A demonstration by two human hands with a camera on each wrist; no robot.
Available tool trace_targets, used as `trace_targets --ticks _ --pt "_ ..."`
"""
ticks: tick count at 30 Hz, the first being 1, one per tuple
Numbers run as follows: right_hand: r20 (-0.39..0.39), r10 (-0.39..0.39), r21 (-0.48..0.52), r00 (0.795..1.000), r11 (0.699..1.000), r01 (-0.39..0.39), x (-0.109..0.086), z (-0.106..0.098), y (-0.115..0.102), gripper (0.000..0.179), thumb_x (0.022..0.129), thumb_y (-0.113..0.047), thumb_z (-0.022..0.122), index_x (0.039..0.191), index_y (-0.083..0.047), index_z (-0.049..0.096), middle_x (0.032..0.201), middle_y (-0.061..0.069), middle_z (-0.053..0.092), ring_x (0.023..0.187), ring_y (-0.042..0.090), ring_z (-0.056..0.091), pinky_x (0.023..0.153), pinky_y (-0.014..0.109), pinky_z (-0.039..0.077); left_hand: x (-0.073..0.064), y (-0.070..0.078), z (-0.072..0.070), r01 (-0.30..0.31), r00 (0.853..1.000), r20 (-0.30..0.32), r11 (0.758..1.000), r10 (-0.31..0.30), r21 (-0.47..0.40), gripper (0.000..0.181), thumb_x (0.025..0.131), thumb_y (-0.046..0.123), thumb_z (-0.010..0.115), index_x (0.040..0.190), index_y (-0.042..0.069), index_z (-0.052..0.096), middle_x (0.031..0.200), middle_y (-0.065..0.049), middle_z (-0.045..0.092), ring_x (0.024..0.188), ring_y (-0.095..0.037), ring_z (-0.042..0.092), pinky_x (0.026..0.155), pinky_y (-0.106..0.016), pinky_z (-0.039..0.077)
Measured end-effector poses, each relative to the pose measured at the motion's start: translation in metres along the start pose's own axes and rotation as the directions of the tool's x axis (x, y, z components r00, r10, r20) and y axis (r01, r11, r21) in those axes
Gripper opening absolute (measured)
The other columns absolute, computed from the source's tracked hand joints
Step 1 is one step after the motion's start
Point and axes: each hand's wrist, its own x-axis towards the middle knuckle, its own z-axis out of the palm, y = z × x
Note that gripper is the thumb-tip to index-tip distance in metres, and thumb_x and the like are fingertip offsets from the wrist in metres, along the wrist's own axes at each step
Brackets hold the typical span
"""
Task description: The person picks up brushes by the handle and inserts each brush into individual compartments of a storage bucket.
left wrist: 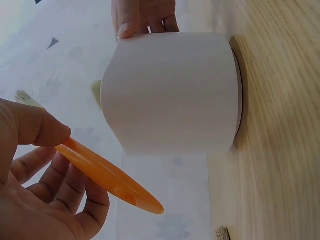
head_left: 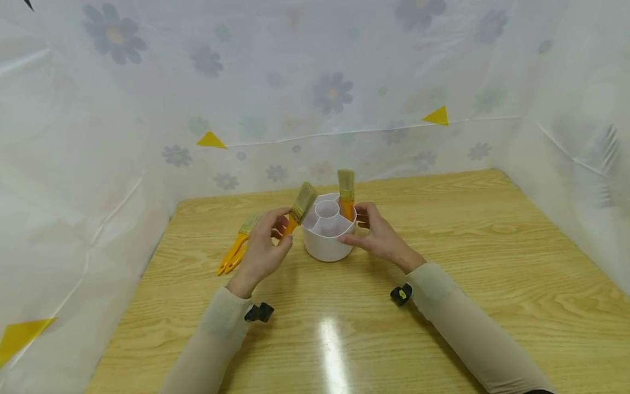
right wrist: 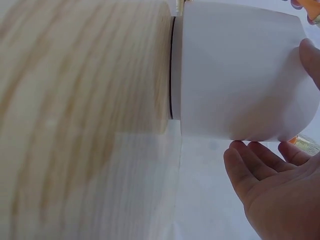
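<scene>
My left hand (head_left: 263,249) pinches a paintbrush (head_left: 303,201) by its orange handle, bristles up, close to the left side of a white round organizer (head_left: 326,247). In the left wrist view the tapered handle (left wrist: 112,175) slants below the thumb, beside the organizer's wall. The organizer stands on the table, split by walls around a central ring. A second paintbrush (head_left: 346,186) stands bristles up in its right-hand compartment. My right hand (head_left: 378,236) holds the organizer's right side, thumb at the front rim and fingers round the far side, as the right wrist view (right wrist: 280,185) also shows.
More orange-handled paintbrushes (head_left: 233,256) lie on the wooden table (head_left: 315,306) left of the organizer, partly behind the left hand. Pale flowered sheeting (head_left: 295,109) hangs behind the table and at both sides, with yellow triangles (head_left: 211,140) on it.
</scene>
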Motion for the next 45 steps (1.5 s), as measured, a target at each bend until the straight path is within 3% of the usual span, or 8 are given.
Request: trace_targets --ticks 7,17,33,45 --pt "0.000 -0.022 0.005 1.000 1.000 0.022 0.001 0.001 0.001 0.086 0.075 -0.045 0.078 0.139 -0.012 0.030 0.141 0.009 0.038 0.128 0.032 0.041 0.106 0.050 0.033 0.003 0.006 0.003 -0.007 1.000 0.003 0.999 0.007 -0.031 0.048 0.082 -0.007 0.062 0.128 0.003 0.054 0.098 -0.009 0.055 0.085 -0.021 0.054 0.068 -0.042 0.052" --pt "0.003 -0.020 0.001 1.000 1.000 0.020 0.000 0.002 0.002 0.090 0.076 -0.044 0.078 0.143 -0.012 0.027 0.143 0.008 0.037 0.129 0.031 0.041 0.105 0.049 0.034 0.013 0.019 0.008 -0.028 0.999 0.027 0.999 0.028 -0.025 0.049 0.082 -0.005 0.062 0.129 0.004 0.054 0.097 -0.008 0.056 0.085 -0.019 0.054 0.069 -0.036 0.052" --pt "0.005 -0.012 0.013 1.000 1.000 0.012 -0.001 0.002 0.001 0.093 0.074 -0.047 0.078 0.145 -0.015 0.026 0.144 0.005 0.037 0.129 0.030 0.040 0.105 0.050 0.034 0.020 0.022 0.019 -0.066 0.998 0.018 0.995 0.068 -0.071 0.051 0.079 -0.008 0.063 0.128 0.005 0.056 0.096 -0.010 0.057 0.083 -0.020 0.054 0.066 -0.037 0.052" --pt "0.011 -0.019 0.015 1.000 1.000 0.019 -0.001 0.003 0.001 0.092 0.075 -0.047 0.078 0.145 -0.015 0.026 0.142 0.003 0.038 0.129 0.028 0.041 0.105 0.050 0.035 0.024 0.027 0.027 -0.054 0.998 0.031 0.996 0.057 -0.067 0.049 0.081 -0.005 0.063 0.129 0.006 0.055 0.096 -0.008 0.056 0.083 -0.018 0.053 0.068 -0.036 0.052"
